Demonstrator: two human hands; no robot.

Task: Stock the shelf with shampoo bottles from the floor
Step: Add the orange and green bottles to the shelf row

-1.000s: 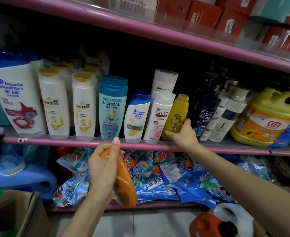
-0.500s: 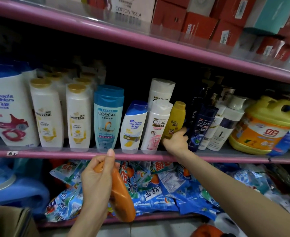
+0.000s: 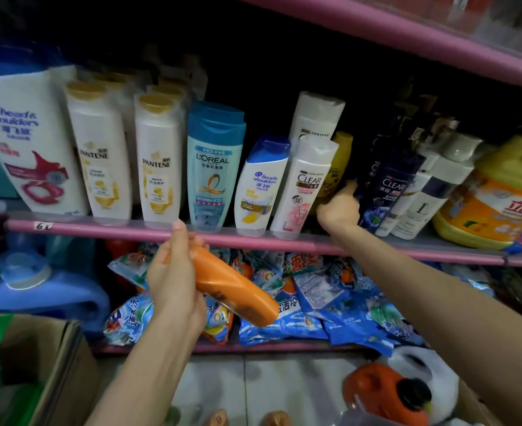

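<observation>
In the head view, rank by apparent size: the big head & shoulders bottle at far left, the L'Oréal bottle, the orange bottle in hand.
1. big head & shoulders bottle
2. L'Oréal bottle; the orange bottle looks about equal, but it is nearer the camera, tilted and partly covered by the left hand, so unranked.

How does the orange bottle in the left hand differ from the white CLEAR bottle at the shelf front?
The orange bottle lies tilted in the left hand, below the shelf edge; the white CLEAR bottle stands on the shelf, leaning slightly. The orange one's brand cannot be read; CLEAR's label faces out. Both are slim bottles.
</observation>
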